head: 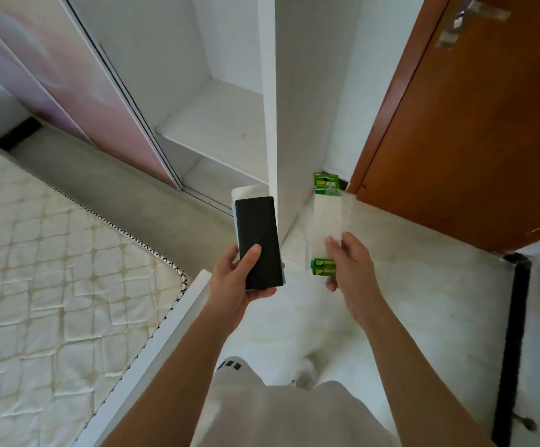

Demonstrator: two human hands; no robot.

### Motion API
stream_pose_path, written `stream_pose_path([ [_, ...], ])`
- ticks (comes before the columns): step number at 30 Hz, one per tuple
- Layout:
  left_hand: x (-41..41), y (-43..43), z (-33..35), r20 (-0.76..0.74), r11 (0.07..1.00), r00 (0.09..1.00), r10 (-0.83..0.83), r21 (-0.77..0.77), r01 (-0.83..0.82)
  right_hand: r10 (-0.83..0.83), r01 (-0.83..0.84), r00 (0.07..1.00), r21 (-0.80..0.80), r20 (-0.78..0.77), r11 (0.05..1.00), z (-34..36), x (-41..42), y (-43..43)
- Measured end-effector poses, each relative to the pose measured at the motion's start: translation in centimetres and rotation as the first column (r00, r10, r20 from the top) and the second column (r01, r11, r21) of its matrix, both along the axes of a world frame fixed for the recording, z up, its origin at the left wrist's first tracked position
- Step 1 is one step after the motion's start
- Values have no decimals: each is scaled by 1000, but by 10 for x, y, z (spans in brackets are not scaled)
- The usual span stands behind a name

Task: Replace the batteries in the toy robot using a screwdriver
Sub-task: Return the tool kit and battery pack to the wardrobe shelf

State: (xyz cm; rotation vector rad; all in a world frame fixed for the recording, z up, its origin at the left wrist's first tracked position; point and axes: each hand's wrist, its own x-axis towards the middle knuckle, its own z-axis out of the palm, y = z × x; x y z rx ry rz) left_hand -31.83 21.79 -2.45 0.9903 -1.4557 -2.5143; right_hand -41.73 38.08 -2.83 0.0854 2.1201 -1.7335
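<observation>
Right hand [349,262] pinches clear battery pack [326,217], green batteries [321,267] inside

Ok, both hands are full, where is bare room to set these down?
The wardrobe shelf, between sliding door and white upright panel, is bare. So is the mattress at left, and the floor before the wooden door. Tightest: the corner between panel and door, past the battery pack in the right hand. The left hand holds a black case.
</observation>
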Motion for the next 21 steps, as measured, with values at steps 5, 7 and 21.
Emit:
stream_pose_path([
  [5,-28,-9,-2,22,990,990,138,-4,-138,118,-117,991,-20,58,993,-4,-39,-19],
  [7,-33,-15,-1,19,983,983,181,-14,-181,179,-178,981,-29,70,984,-8,-52,-31],
  [21,-75,-131,-25,28,874,874,486,4,-486,485,-478,874,-113,44,871,-7,-131,-187],
])
